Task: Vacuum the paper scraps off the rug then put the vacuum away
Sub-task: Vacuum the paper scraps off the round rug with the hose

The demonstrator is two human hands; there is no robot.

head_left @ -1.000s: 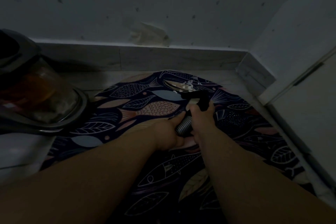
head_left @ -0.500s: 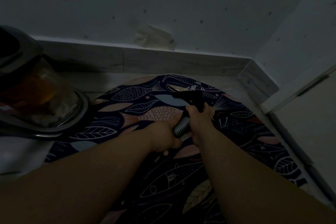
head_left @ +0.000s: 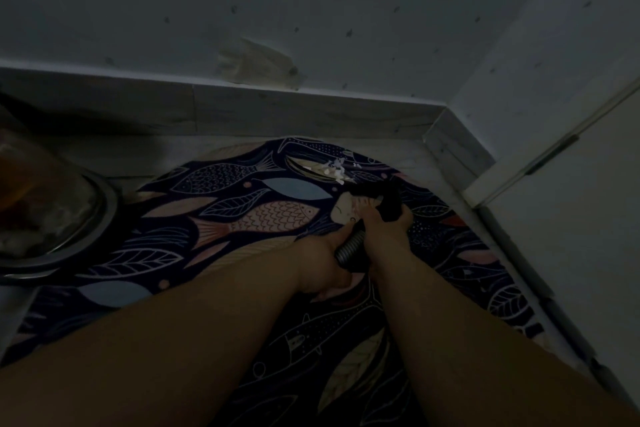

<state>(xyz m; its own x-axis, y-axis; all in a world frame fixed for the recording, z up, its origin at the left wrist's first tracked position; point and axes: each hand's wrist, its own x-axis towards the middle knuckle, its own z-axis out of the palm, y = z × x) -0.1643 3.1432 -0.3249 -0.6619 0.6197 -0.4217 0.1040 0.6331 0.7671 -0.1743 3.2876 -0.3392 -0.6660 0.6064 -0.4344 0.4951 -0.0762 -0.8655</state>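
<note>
A dark round rug (head_left: 263, 218) with a fish and leaf print covers the floor. Small white paper scraps (head_left: 334, 168) lie in a cluster near its far edge. My right hand (head_left: 384, 224) grips the black nozzle (head_left: 381, 196) of the vacuum hose, whose tip sits just short of the scraps. My left hand (head_left: 323, 262) holds the ribbed grey hose (head_left: 350, 246) right behind it. The vacuum body (head_left: 45, 204), with a clear dust bin, stands at the left edge of the rug.
A pale wall with a grey baseboard (head_left: 242, 111) runs behind the rug and turns a corner at the right. A white cabinet or door (head_left: 571, 218) stands close along the rug's right side.
The nozzle has shifted right and back a little, and the white scraps show again just beyond its tip. The view has tilted down and left.
</note>
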